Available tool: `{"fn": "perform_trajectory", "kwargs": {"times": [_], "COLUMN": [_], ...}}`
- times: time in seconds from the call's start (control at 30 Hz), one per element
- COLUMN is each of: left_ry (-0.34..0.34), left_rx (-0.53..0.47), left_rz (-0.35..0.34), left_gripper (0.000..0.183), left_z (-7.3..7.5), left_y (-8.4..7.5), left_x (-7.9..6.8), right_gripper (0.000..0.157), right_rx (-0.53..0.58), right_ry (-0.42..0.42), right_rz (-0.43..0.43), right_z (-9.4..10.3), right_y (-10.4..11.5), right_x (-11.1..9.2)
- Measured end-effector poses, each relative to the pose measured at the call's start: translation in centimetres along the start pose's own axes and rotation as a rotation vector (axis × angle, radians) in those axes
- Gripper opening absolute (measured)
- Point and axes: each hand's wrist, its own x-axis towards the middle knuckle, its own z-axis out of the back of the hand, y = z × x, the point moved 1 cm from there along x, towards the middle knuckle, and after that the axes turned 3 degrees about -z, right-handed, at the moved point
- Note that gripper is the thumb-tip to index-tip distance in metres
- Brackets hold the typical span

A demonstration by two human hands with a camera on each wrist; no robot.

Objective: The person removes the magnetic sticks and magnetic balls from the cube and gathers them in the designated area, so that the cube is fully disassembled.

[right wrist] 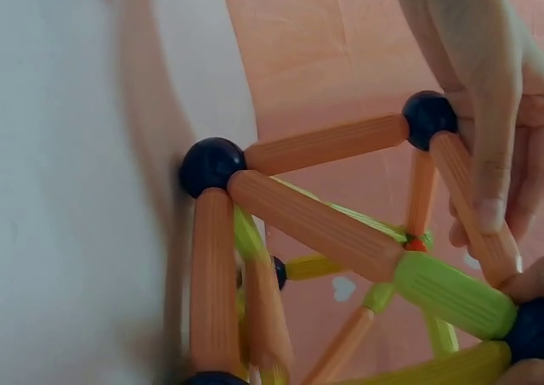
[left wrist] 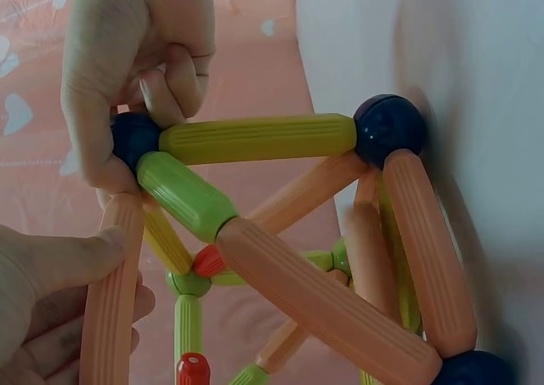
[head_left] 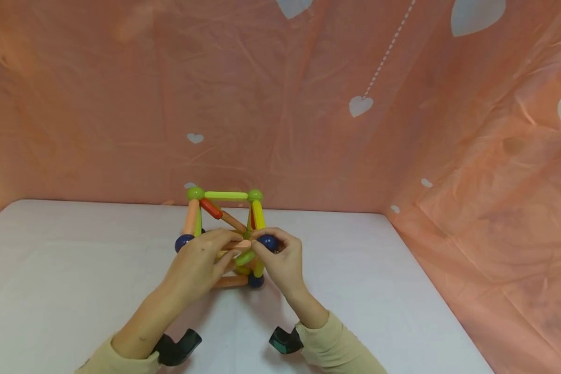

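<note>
A frame of magnetic rods and balls stands on the table, orange, yellow and green rods joined by dark blue and green balls. My left hand [head_left: 198, 262] pinches an orange rod [left wrist: 110, 308] between thumb and fingers, along the front top edge. One end of that rod meets a dark blue ball [right wrist: 429, 120] at the left corner. At the right corner my right hand [head_left: 284, 259] grips another dark blue ball [left wrist: 136, 143], with the rod's other end right by it. From this ball a green rod [left wrist: 189, 196] and an orange rod [left wrist: 327, 300] slant down across the front.
Behind the frame's front, a red rod [head_left: 211, 209] slopes from a green ball [head_left: 195, 193] at the back left. The white tabletop [head_left: 378, 291] ends at a pink curtain [head_left: 262, 104] with hearts. Dark wrist mounts [head_left: 179, 349] hang near both sleeves.
</note>
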Motion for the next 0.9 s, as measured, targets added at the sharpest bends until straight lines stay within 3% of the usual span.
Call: {"fn": "perform_trajectory", "kwargs": {"times": [0.23, 0.43, 0.9], "left_ry": [-0.006, -0.001, 0.009], "left_rx": [-0.012, -0.014, -0.039], "left_rz": [0.016, 0.009, 0.013], "left_gripper": [0.028, 0.028, 0.028], "left_z": [0.0, 0.1, 0.3], "left_y": [0.1, 0.1, 0.1], "left_x": [-0.1, 0.0, 0.0], "right_gripper": [0.022, 0.031, 0.032], "right_rx": [-0.085, -0.084, -0.066], "right_ry": [0.119, 0.215, 0.200], "right_rz": [-0.092, -0.086, -0.092], "right_z": [1.1, 2.0, 2.8], "right_y": [0.4, 0.6, 0.6], "right_x": [-0.2, -0.3, 0.0]}}
